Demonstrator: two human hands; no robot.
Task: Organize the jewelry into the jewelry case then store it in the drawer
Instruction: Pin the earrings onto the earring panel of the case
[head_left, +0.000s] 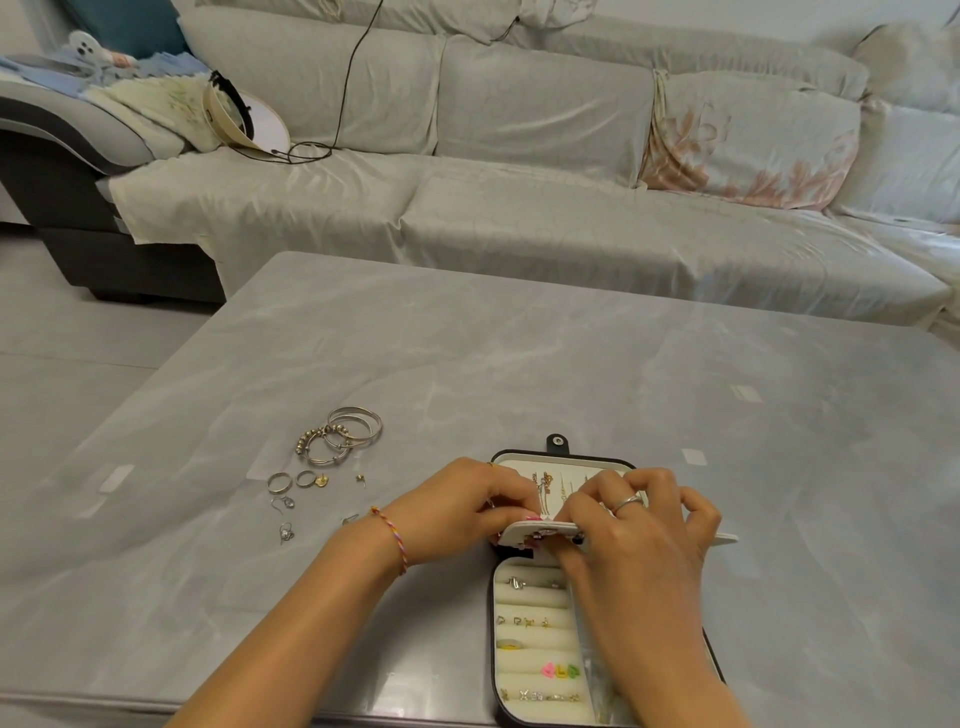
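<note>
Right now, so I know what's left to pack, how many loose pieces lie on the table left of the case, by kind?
Bangles: 3
Rings: 2
Small earrings or charms: 4
Total: 9; one more may hide beside the wrist.

Bare forearms — braided wristband (390, 539), silver ring (627, 502)

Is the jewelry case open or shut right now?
Open. The jewelry case lies flat on the table, lid back, ring rolls exposed; both hands pinch its middle flap.
</note>
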